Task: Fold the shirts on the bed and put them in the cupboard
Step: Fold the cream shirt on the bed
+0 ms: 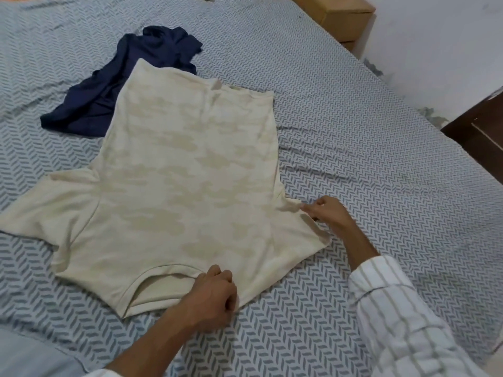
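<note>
I see the cream shirt [187, 170] spread flat on the bed [353, 126], collar toward me, hem away. This is the laying-out step, with the first fold about to start — nothing is folded yet.

Left hand [215, 297]: fingers curled, gripping the shirt just right of the collar opening, at the shoulder. Right hand [326, 213]: thumb and fingers pinching the shirt's right sleeve near the armpit seam. Both hands are closed on fabric, neither spread.

The shirt's left sleeve lies flat and extended, free of either hand. A navy shirt [119, 88] lies crumpled beyond the cream shirt's far left corner, partly under its hem edge — unfolded, waiting its turn.

The cupboard cannot be identified with certainty; dark wooden furniture [479, 142] stands off the bed, to the right of the cream shirt, and lighter wooden furniture [343, 20] beyond the far right of it.

Judgement: the next move calls for lifting the right side with both grips together and carrying it across toward the shirt's centre line, keeping the edge straight. Risk: dragging the body and wrinkling it, or disturbing the navy shirt under the hem.
</note>
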